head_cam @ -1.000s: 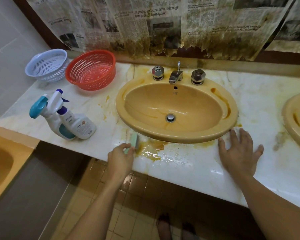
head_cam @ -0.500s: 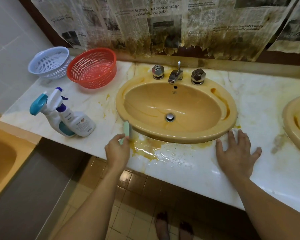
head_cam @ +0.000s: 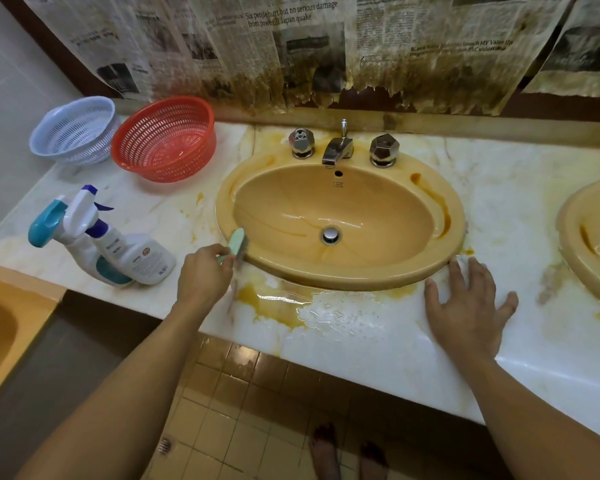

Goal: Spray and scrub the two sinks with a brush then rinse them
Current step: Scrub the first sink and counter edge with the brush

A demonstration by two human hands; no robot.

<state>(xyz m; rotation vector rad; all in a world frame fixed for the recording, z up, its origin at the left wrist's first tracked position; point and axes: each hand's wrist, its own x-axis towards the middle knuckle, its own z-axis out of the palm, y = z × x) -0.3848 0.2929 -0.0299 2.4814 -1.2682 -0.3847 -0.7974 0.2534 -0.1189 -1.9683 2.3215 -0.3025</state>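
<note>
Head view of a stained marble desk (head_cam: pixel 520 192) with two yellow basins set into it. The left hand (head_cam: pixel 204 276) grips a pale green brush (head_cam: pixel 238 243), its fingers (head_cam: pixel 219 250) curled round the handle. The brush head stands against the near-left rim of the sink (head_cam: pixel 343 277), where the rim meets the desk. The right hand (head_cam: pixel 469 308) lies flat on the desk just beside the sink's near-right rim, fingers (head_cam: pixel 456 271) straight and spread apart, holding nothing. A wet patch (head_cam: pixel 284 306), yellow-brown on its left and foamy white on its right, lies on the desk between the two hands, in front of the sink. The sink's bowl shows brown streaks; a metal drain plug (head_cam: pixel 330 234) sits at its bottom, and a tap (head_cam: pixel 338 150) with two faceted knobs stands at its back. The second sink (head_cam: pixel 566 230) is cut off at the right edge. To the left stand a white spray bottle (head_cam: pixel 137 258) and a teal-headed spray bottle (head_cam: pixel 47 223), touching each other. Behind them sit a red basket (head_cam: pixel 165 140) and a pale blue basket (head_cam: pixel 75 131). Stained newspaper (head_cam: pixel 291 46) covers the wall.
</note>
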